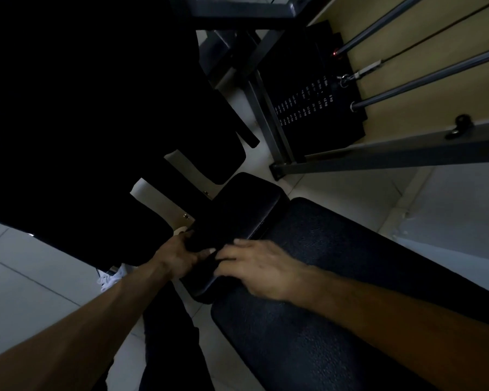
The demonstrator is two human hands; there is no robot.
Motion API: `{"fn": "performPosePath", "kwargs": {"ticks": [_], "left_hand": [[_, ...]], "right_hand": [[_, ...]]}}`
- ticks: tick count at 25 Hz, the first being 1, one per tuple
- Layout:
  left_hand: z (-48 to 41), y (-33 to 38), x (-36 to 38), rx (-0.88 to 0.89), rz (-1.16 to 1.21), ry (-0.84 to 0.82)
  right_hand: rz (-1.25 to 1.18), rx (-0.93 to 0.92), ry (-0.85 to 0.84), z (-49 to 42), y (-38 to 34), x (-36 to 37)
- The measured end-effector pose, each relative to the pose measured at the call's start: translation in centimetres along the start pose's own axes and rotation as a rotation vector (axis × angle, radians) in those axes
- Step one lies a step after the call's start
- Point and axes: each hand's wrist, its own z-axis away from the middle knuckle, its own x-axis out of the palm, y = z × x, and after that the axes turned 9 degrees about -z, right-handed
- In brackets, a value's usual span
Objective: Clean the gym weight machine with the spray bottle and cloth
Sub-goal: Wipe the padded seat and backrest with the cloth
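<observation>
Where the fingers point(186, 236) of the left hand point(178, 256) meet the machine, they curl over the near end of the small pad point(237, 210), thumb laid on its top face: a clamped hold. The right hand point(260, 266) lies just beside it, fingers nearly straight and slightly apart, tips on the same pad end; motion blur hides finer detail. Dim light and dark upholstery make it impossible to tell whether a cloth sits under either hand. No spray bottle is in view.

Outward, the small pad abuts a long textured bench pad point(336, 292), under the right forearm. Beyond stand the weight stack point(316, 108), its guide rods point(424, 86) and the grey frame point(378, 156), on pale floor tiles point(26, 277).

Assessment: the pad appears to be smooth vinyl over foam, yielding at the surface, rigid beneath, fixed to the frame. It will likely turn slick once sprayed. Steadying it by the edge, as now, is sound.
</observation>
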Motion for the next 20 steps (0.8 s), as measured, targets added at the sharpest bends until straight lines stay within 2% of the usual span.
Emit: {"fn": "performPosePath", "kwargs": {"ticks": [4,6,9,12,14,15,17,20], "left_hand": [[0.1,-1.0,-0.3,-0.001,-0.002,-0.012],[0.7,-0.9,-0.4,-0.02,0.0,0.009],[0.9,-1.9,-0.2,-0.117,0.084,0.087],[1.7,-3.0,0.6,-0.238,0.234,0.137],[2.5,-3.0,1.0,-0.281,0.337,0.129],[2.5,-3.3,1.2,-0.291,0.405,0.115],[2.3,-3.8,1.4,-0.281,0.511,0.105],[2.3,-4.0,1.1,-0.256,0.568,0.093]], "right_hand": [[0.15,0.354,0.225,0.6,6.4,-6.2],[0.175,0.46,0.338,0.7,7.4,-7.6],[0.174,0.409,0.336,-0.6,2.8,-4.5],[0.105,0.225,0.201,-2.6,-3.2,1.0],[0.077,0.16,0.095,-3.6,-4.2,2.8],[0.092,0.146,0.103,-4.0,-3.1,2.3],[0.175,0.252,0.168,-3.7,1.0,-0.6],[0.212,0.501,0.373,-2.0,6.9,-5.3]]}}
